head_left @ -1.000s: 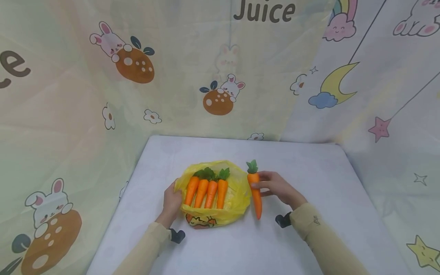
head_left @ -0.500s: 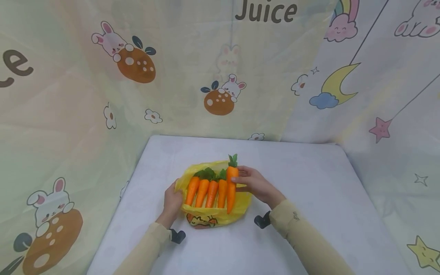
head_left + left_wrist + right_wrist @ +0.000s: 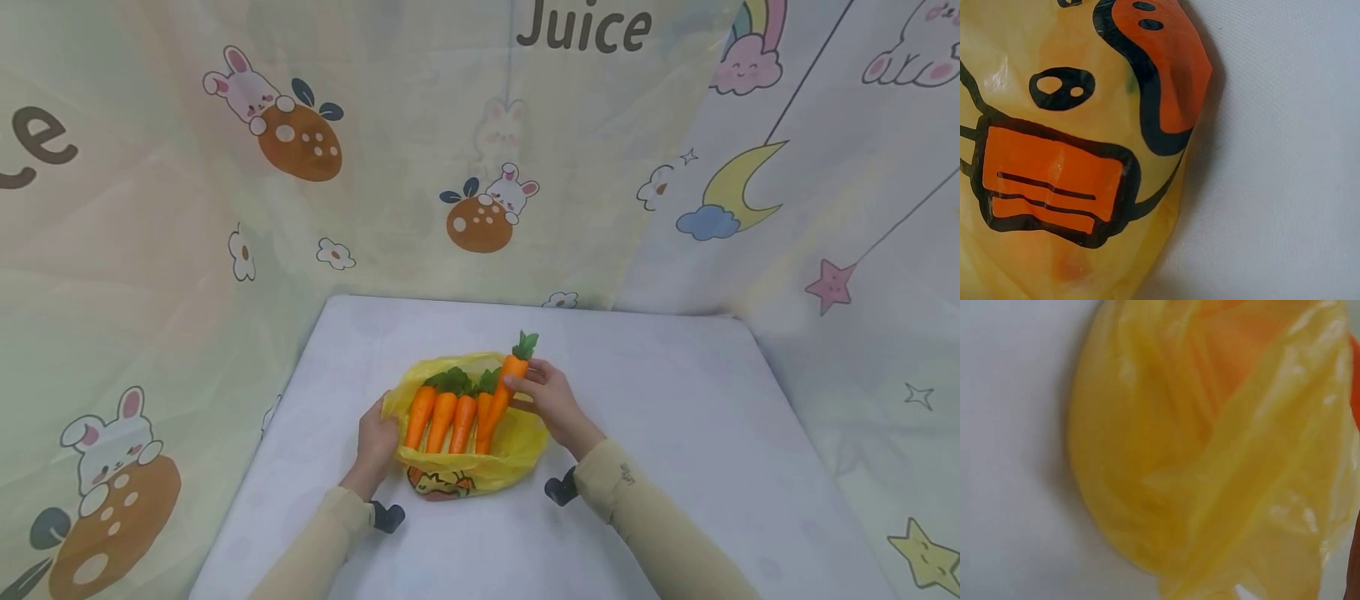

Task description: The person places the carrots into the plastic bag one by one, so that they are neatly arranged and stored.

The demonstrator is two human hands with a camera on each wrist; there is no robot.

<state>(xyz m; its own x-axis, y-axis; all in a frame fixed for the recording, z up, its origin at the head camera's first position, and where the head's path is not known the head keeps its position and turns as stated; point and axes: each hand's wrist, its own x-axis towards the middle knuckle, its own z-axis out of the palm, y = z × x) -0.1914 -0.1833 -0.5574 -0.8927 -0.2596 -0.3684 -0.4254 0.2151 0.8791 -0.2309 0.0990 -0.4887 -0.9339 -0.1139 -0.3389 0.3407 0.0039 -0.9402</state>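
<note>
A yellow plastic bag [image 3: 521, 442] with a printed cartoon face lies on the table, its mouth spread wide. Several orange carrots [image 3: 442, 421] with green tops lie side by side inside it. My left hand [image 3: 377, 433] grips the bag's left edge. Over the right part of the bag my right hand [image 3: 555, 404] holds another carrot [image 3: 504, 392] between thumb and fingers, its leafy end up to the right and its tip down beside the rightmost carrot. The left wrist view shows the bag's printed face [image 3: 1060, 169]; the right wrist view shows its crinkled side [image 3: 1147, 437].
The white table [image 3: 660, 400] surrounds the bag. Cloth hangings [image 3: 390, 150] printed with rabbits, stars and a moon rise behind the table and on both sides. A dark wrist strap piece [image 3: 561, 487] sticks out from the right sleeve.
My right hand has carried its carrot left from beside the bag to over the opening, and the carrot now leans, tip down to the left. My left hand stays on the bag's edge.
</note>
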